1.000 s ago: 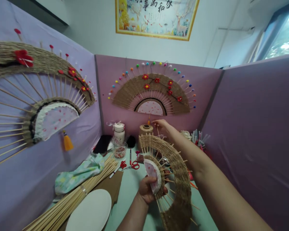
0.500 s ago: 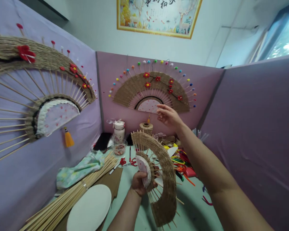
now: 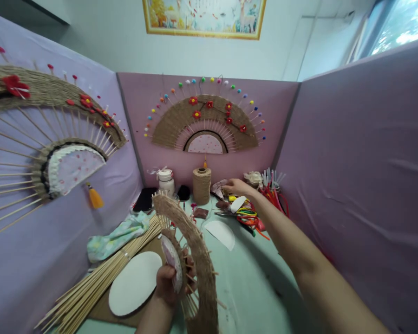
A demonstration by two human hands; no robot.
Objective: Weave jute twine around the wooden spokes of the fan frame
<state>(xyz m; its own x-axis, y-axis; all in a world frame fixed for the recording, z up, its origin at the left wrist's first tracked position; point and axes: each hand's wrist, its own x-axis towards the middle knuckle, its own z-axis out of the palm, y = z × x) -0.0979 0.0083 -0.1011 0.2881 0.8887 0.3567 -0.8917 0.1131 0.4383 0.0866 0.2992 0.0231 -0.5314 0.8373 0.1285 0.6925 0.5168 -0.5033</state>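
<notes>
My left hand (image 3: 170, 283) is closed around the half-round base of a woven fan (image 3: 195, 236), its thumb on the pale, lace-edged centre (image 3: 172, 257). The fan stands tilted, nearly edge-on to me, with thin sticks poking from its rim. My right hand (image 3: 236, 186) is stretched out over the supplies at the back of the table, fingers pointing left. Beside its fingertips is a crumpled pinkish bundle (image 3: 218, 188); whether they touch cannot be made out. A tall spool of twine (image 3: 202, 186) stands to the left of that hand.
Bundled bamboo sticks (image 3: 101, 273), a white oval board (image 3: 135, 283) and a patterned cloth (image 3: 120, 236) lie on the left. Coloured craft stems (image 3: 252, 218) and a white half-round piece (image 3: 221, 233) lie right of centre. Finished fans (image 3: 209, 109) hang on the partitions.
My right hand has gone from raised in front of the hanging fan down to the supplies at the back. The held fan has turned more edge-on, and the view has shifted right.
</notes>
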